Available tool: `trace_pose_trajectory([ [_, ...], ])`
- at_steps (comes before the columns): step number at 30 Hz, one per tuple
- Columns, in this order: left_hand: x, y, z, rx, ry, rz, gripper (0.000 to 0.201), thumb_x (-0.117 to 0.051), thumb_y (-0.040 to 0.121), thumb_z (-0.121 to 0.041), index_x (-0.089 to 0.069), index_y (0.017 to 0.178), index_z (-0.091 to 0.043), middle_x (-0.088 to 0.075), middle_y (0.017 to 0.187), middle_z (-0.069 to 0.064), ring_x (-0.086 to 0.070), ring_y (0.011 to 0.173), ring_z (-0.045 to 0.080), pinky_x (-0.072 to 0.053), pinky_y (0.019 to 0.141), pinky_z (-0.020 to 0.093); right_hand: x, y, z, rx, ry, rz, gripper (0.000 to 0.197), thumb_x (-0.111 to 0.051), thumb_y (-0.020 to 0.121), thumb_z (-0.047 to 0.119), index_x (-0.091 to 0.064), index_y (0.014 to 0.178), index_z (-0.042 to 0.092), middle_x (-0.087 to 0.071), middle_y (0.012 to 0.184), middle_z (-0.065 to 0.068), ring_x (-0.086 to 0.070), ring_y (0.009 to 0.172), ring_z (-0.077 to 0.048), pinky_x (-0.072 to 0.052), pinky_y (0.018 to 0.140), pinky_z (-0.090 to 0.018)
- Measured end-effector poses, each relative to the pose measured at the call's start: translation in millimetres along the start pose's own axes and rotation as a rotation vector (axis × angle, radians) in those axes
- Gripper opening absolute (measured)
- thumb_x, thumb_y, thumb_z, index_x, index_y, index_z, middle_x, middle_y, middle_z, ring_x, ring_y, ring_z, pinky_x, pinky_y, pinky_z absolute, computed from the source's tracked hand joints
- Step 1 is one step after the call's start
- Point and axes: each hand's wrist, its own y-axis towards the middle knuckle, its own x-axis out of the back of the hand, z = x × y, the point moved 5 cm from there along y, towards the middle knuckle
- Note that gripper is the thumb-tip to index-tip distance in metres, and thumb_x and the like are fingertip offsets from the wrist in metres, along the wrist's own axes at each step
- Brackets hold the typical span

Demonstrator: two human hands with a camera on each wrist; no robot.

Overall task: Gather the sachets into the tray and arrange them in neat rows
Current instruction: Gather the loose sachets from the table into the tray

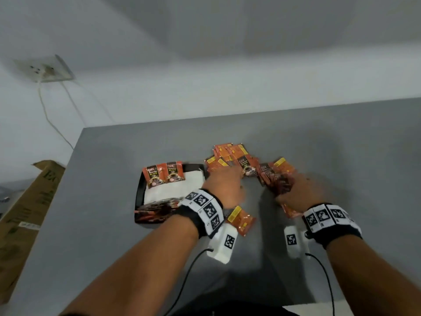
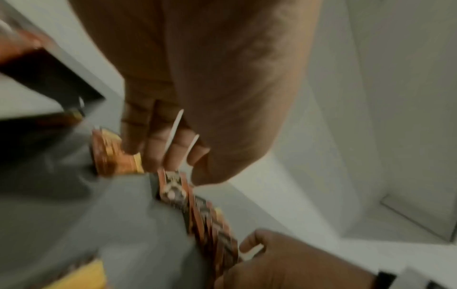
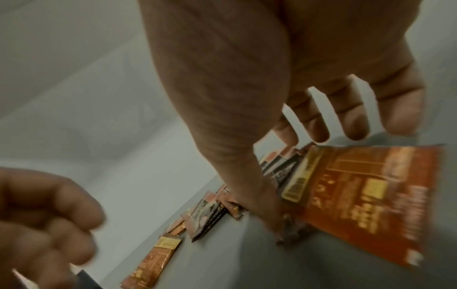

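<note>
Orange coffee sachets (image 1: 237,160) heaped right of black tray (image 1: 139,190); left hand (image 1: 224,183) fingers extended, pressing heap; right hand (image 1: 300,192) grips sachet bundle (image 1: 279,182).

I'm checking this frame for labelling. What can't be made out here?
- Head view: left hand hides the orange sachets beneath.
- Head view: black rectangular tray, near corner hidden by wristband.
- Right wrist view: right hand, blur obscures its grip.

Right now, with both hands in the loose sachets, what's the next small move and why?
Probably carry the bunch under the right hand over to the tray. Only two sachets stand side by side at its far edge, while the pile beside it lies scattered.
</note>
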Motion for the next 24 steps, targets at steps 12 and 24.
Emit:
trace_pose_trajectory([
  [12, -88, 9, -22, -0.038, 0.327, 0.245, 0.041, -0.07, 0.083, -0.018, -0.05, 0.119, -0.018, -0.061, 0.119, 0.009, -0.061, 0.106, 0.033, -0.049, 0.082, 0.04, 7, 14, -33, 0.288, 0.272, 0.057, 0.011, -0.063, 0.09, 0.013, -0.066, 0.08, 0.014, -0.07, 0.074, 0.002, -0.069, 0.072, -0.019, -0.048, 0.066, -0.026],
  [24, -56, 87, -9, 0.596, -0.368, -0.221, 0.039, -0.052, 0.099, -0.033, -0.054, 0.131, -0.01, -0.053, 0.137, 0.015, -0.051, 0.126, 0.035, -0.045, 0.104, 0.047, -21, 20, -35, 0.076, 0.397, -0.082, 0.054, -0.079, 0.081, 0.021, -0.045, 0.118, 0.002, -0.055, 0.12, -0.02, -0.055, 0.111, -0.037, -0.049, 0.095, -0.047],
])
